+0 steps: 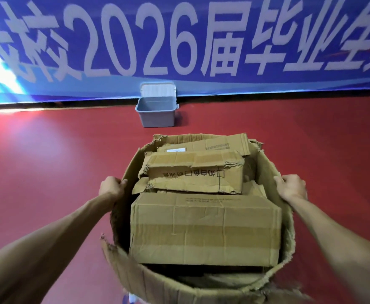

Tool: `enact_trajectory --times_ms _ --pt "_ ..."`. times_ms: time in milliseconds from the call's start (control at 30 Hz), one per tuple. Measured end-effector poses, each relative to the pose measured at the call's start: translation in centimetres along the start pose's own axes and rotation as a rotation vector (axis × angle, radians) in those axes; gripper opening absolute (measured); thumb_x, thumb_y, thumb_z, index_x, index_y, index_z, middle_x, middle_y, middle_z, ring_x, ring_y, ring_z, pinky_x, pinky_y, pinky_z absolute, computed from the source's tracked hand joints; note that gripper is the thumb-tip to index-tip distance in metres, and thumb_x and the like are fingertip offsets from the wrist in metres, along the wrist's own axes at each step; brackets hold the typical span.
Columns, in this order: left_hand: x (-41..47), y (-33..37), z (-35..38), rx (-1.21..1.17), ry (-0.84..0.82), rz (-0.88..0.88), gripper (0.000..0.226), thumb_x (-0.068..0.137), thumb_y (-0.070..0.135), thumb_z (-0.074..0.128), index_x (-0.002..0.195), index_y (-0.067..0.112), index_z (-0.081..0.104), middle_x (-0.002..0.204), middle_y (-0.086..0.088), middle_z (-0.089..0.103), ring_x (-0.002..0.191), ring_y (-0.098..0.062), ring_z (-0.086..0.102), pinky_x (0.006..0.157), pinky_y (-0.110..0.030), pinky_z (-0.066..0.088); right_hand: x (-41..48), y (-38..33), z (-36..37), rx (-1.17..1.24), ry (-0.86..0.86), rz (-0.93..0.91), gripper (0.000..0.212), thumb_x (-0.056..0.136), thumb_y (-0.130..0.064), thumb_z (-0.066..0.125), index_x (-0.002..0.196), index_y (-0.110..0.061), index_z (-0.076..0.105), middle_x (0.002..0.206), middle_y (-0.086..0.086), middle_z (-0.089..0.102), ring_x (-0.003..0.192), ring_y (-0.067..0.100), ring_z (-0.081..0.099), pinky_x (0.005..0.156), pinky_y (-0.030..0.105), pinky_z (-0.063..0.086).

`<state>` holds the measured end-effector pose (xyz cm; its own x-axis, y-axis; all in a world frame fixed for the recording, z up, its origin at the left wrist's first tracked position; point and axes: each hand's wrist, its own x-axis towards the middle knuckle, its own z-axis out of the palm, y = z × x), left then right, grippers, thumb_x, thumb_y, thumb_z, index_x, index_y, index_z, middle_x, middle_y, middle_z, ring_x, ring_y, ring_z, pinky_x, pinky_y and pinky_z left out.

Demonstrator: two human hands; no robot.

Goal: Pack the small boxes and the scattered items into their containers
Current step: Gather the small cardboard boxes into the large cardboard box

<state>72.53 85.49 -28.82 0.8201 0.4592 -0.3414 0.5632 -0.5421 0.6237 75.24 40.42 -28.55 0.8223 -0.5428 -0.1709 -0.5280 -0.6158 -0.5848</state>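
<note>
Head view: left hand (111, 187) and right hand (292, 187) grip the big carton (133, 273) holding small boxes (203, 227)

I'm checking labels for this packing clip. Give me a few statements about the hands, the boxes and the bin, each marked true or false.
1. The left hand and the right hand each grip the rim of the big cardboard box. True.
2. The big cardboard box is empty. False: several small boxes lie inside it.
3. The plastic bin sits on the floor beyond the big cardboard box, near the blue banner. True.
4. The plastic bin has its lid shut. False: the lid stands open behind it.
</note>
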Motion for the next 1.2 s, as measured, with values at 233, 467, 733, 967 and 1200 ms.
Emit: enact_trajectory --times_ms 233,467,733,967,1200 --pt "19.2 14.3 6.1 0.043 0.007 -0.019 0.035 0.098 0.026 0.049 0.096 -0.003 0.068 0.091 -0.019 0.070 0.083 -0.032 0.068 0.079 -0.045 0.058 21.1 -10.6 4.9 0.002 -0.055 -0.022 0.035 0.096 -0.029 0.052 0.113 -0.003 0.068 0.118 0.023 0.064 0.117 0.039 0.053 0.090 0.039 0.046" --pt "36.8 27.1 8.2 0.034 0.034 0.002 0.037 0.098 0.027 0.048 0.094 -0.005 0.067 0.088 -0.020 0.068 0.073 -0.027 0.062 0.075 -0.041 0.056 38.4 -22.0 8.1 -0.006 -0.029 0.013 0.034 0.096 -0.028 0.052 0.114 -0.003 0.067 0.117 0.023 0.065 0.116 0.040 0.054 0.090 0.040 0.047" --pt "58.5 40.6 9.9 0.031 -0.008 0.021 0.035 0.095 0.026 0.051 0.095 -0.005 0.070 0.094 -0.023 0.070 0.084 -0.034 0.068 0.077 -0.039 0.056 58.4 -36.4 14.3 -0.073 -0.024 -0.018 0.035 0.096 -0.027 0.052 0.120 -0.004 0.064 0.121 0.023 0.063 0.116 0.040 0.055 0.095 0.043 0.046" --pt "73.5 54.5 12.0 0.081 0.000 0.035 0.034 0.095 0.026 0.053 0.093 -0.003 0.070 0.084 -0.017 0.064 0.076 -0.027 0.060 0.065 -0.031 0.042 75.7 -45.0 17.3 -0.041 -0.030 0.022 0.034 0.096 -0.026 0.053 0.118 -0.004 0.065 0.118 0.024 0.065 0.112 0.041 0.058 0.091 0.043 0.048" --pt "87.6 67.2 18.6 0.121 0.015 0.019 0.035 0.096 0.026 0.052 0.086 -0.004 0.068 0.078 -0.016 0.060 0.067 -0.026 0.054 0.057 -0.029 0.039 95.9 -51.7 22.0 0.003 -0.093 0.032 0.032 0.095 -0.025 0.054 0.117 -0.005 0.066 0.119 0.024 0.064 0.111 0.041 0.058 0.091 0.041 0.048"
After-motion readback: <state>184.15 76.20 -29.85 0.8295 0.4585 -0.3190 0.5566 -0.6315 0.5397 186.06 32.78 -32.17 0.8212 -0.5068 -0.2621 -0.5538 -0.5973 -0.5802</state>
